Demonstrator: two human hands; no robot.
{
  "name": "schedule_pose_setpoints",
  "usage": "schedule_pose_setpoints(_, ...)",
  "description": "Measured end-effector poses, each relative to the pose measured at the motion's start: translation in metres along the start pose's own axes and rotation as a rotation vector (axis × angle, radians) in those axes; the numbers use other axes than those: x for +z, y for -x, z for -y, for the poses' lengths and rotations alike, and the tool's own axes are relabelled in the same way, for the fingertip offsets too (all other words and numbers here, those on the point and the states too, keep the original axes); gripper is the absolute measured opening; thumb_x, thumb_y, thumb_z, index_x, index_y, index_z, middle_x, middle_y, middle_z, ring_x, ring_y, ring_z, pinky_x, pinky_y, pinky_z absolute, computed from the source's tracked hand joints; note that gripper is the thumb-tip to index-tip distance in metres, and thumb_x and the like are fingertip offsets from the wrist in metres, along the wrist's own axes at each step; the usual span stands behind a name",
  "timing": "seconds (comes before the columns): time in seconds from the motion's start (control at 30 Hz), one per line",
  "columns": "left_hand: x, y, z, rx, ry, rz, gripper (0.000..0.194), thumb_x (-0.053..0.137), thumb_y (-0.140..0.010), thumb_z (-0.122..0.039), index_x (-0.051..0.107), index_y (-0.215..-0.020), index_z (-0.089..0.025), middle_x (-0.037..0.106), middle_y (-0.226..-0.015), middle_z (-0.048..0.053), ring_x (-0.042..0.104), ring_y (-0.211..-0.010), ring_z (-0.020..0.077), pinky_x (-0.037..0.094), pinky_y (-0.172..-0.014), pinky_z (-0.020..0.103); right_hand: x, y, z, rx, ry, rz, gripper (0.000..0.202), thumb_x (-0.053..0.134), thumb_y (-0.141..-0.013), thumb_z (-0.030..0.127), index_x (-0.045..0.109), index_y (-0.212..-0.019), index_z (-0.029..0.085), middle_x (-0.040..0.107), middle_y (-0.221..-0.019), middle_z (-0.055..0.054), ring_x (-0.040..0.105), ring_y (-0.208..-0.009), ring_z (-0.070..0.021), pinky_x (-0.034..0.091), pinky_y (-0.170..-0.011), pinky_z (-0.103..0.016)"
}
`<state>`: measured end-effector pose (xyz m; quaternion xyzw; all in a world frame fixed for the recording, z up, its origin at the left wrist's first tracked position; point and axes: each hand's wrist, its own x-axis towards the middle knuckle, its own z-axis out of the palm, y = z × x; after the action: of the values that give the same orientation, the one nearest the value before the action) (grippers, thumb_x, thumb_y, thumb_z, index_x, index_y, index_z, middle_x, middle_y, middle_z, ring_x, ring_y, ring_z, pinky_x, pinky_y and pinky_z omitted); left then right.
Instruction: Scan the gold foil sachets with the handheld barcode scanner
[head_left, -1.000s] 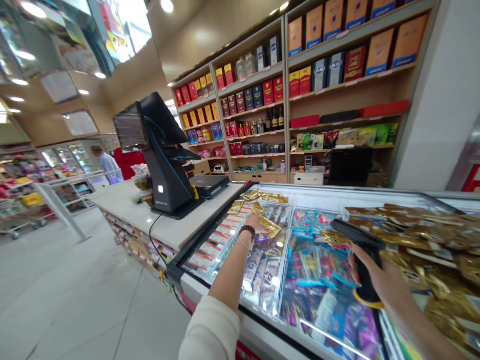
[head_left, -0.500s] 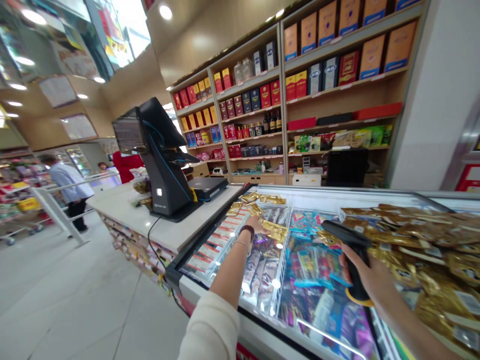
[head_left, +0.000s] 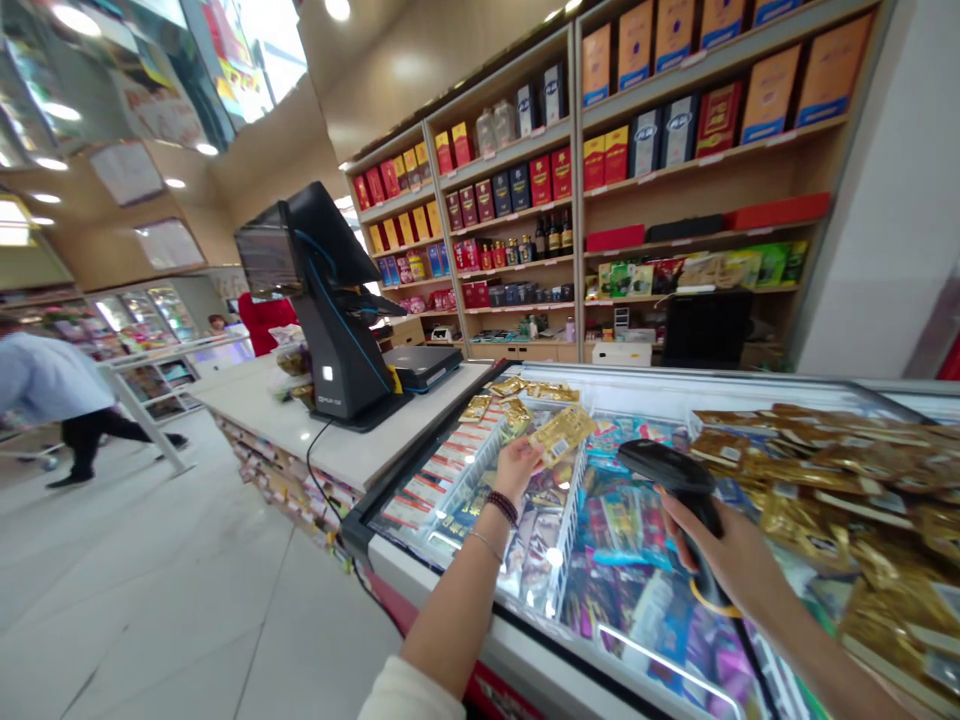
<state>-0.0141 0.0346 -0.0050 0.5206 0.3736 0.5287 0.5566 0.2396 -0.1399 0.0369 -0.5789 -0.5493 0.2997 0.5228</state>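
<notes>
Between the fingers of my left hand (head_left: 519, 468) is a gold foil packet (head_left: 562, 436), tilted, with a pale label facing me. It is raised over the glass top of a chest freezer (head_left: 637, 385). My right hand (head_left: 724, 555) grips a black barcode scanner (head_left: 679, 480) by its handle, its head pointing left towards the packet. A cable runs down from the scanner. More gold packets (head_left: 510, 410) lie on the glass beyond my left hand. A large spread of gold packets (head_left: 817, 480) covers the glass on the right. Under the glass, wire baskets hold colourful wrapped ice creams (head_left: 630, 520).
A checkout counter (head_left: 255, 395) with a dark point-of-sale terminal (head_left: 337, 320) stands to the left. Behind the freezer rise shelves (head_left: 517, 270) of boxes and bottles. A person in a light blue shirt (head_left: 52, 375) is at the far left near a metal railing (head_left: 142, 410).
My left hand has lifted the gold packet off the freezer glass and turned it towards the scanner. The scanner has shifted slightly left. The person in blue has moved left.
</notes>
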Motion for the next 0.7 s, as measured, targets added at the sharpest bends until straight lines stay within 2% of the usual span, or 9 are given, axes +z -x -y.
schedule_pose_setpoints(0.1, 0.007, 0.007, -0.005, 0.017, 0.066, -0.031, 0.053, 0.099, -0.063, -0.055, 0.078, -0.095, -0.018, 0.083, -0.096, 0.014, 0.078, -0.102, 0.0338, 0.059, -0.101, 0.05, 0.001, 0.006, 0.003, -0.038, 0.141, 0.02, 0.051, 0.06, -0.086, 0.072, 0.062, -0.065, 0.027, 0.063, -0.044, -0.002, 0.058, -0.042, -0.0199, 0.05, -0.054, -0.035)
schedule_pose_setpoints(0.27, 0.014, 0.011, -0.011, 0.002, 0.091, 0.012, 0.051, 0.101, -0.06, -0.054, 0.078, -0.086, -0.018, 0.082, -0.089, 0.013, 0.079, -0.098, 0.0346, 0.059, -0.1, 0.054, 0.01, 0.019, 0.013, -0.065, 0.217, -0.034, 0.044, 0.06, -0.085, 0.07, 0.061, -0.072, 0.028, 0.063, -0.046, -0.001, 0.06, -0.043, -0.0235, 0.043, -0.052, -0.037)
schedule_pose_setpoints(0.4, 0.015, 0.012, -0.011, 0.014, 0.075, 0.016, 0.049, 0.099, -0.063, -0.054, 0.077, -0.087, -0.017, 0.082, -0.089, 0.013, 0.079, -0.097, 0.0338, 0.06, -0.098, 0.053, 0.014, 0.022, 0.017, -0.068, 0.245, -0.008, 0.041, 0.061, -0.084, 0.07, 0.061, -0.077, 0.029, 0.061, -0.045, 0.001, 0.058, -0.042, -0.0242, 0.042, -0.053, -0.037)
schedule_pose_setpoints(0.6, 0.018, 0.017, -0.014, 0.031, 0.05, 0.005, 0.053, 0.1, -0.06, -0.057, 0.077, -0.085, -0.017, 0.082, -0.084, 0.011, 0.079, -0.091, 0.0308, 0.063, -0.092, 0.045, 0.011, 0.018, 0.011, -0.079, 0.311, 0.082, 0.044, 0.058, -0.086, 0.072, 0.058, -0.073, 0.03, 0.059, -0.043, 0.001, 0.059, -0.041, -0.0248, 0.043, -0.052, -0.036)
schedule_pose_setpoints(0.7, 0.019, 0.017, -0.015, 0.016, 0.036, -0.008, 0.053, 0.1, -0.06, -0.057, 0.076, -0.086, -0.017, 0.082, -0.083, 0.011, 0.079, -0.092, 0.0314, 0.062, -0.092, 0.044, 0.011, 0.017, 0.009, -0.087, 0.311, 0.058, 0.045, 0.057, -0.086, 0.073, 0.059, -0.072, 0.03, 0.059, -0.042, 0.001, 0.06, -0.041, -0.0247, 0.043, -0.051, -0.036)
